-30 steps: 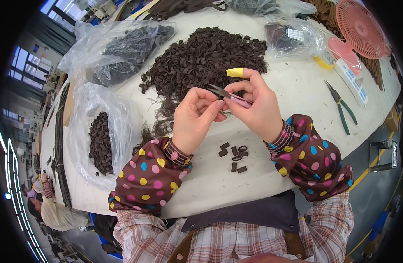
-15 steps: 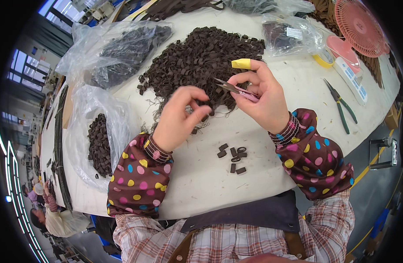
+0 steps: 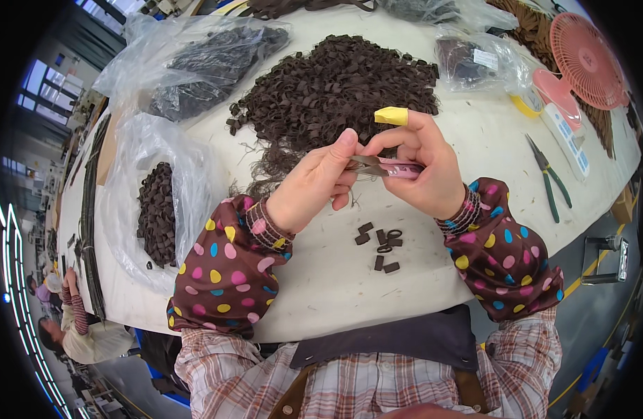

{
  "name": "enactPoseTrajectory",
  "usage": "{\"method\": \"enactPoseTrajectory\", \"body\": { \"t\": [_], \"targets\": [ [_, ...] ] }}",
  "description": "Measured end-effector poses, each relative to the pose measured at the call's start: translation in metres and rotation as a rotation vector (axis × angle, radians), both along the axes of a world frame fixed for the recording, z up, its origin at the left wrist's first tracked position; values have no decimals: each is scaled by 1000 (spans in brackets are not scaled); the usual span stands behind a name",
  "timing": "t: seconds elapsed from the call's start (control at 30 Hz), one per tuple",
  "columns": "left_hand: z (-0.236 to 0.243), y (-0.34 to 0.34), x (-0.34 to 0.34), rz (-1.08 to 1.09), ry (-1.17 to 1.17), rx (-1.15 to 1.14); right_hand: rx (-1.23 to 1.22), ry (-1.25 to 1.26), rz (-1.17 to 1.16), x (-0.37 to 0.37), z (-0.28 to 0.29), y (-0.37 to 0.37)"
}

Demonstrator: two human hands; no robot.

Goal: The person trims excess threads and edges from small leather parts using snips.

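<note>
My right hand [image 3: 422, 167] grips small pink-handled scissors [image 3: 384, 167], blades pointing left. My left hand [image 3: 314, 185] is closed, fingertips pinching at the blade tips; any piece held there is too small to see. Both hands hover above the white tabletop [image 3: 335, 279], between the large pile of dark loops [image 3: 335, 87] and several trimmed pieces [image 3: 381, 244].

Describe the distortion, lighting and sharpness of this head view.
Head view: strong fisheye, with the white table edge bowing and black corners. Light is even and soft, with faint shadows under the small dark brown loop pieces. The left hand and right hand are sharp; glare streaks the clear plastic bags.
</note>
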State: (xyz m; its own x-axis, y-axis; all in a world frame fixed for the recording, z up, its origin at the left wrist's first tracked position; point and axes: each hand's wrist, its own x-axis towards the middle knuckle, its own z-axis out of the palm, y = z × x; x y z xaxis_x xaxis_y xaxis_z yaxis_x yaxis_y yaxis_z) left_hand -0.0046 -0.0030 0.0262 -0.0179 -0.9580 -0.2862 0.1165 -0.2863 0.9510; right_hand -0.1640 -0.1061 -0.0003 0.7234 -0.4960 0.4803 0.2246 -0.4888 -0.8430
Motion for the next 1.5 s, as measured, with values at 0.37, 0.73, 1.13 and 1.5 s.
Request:
{"method": "enactPoseTrajectory", "body": {
  "t": [0.37, 0.73, 1.13, 1.5],
  "targets": [
    [-9, 1, -2, 26, 105, -122, -123, -117, -83, 2, -10, 2],
    [-16, 0, -5, 166, 133, -226, 85, -140, -154, 5, -5, 11],
    [-33, -3, -14, 226, -192, -644, 954, -52, -5, 3, 7, 19],
    [-30, 0, 8, 266, -535, -652, 157, 13, -195, -3, 5, -9]
  ]
}}
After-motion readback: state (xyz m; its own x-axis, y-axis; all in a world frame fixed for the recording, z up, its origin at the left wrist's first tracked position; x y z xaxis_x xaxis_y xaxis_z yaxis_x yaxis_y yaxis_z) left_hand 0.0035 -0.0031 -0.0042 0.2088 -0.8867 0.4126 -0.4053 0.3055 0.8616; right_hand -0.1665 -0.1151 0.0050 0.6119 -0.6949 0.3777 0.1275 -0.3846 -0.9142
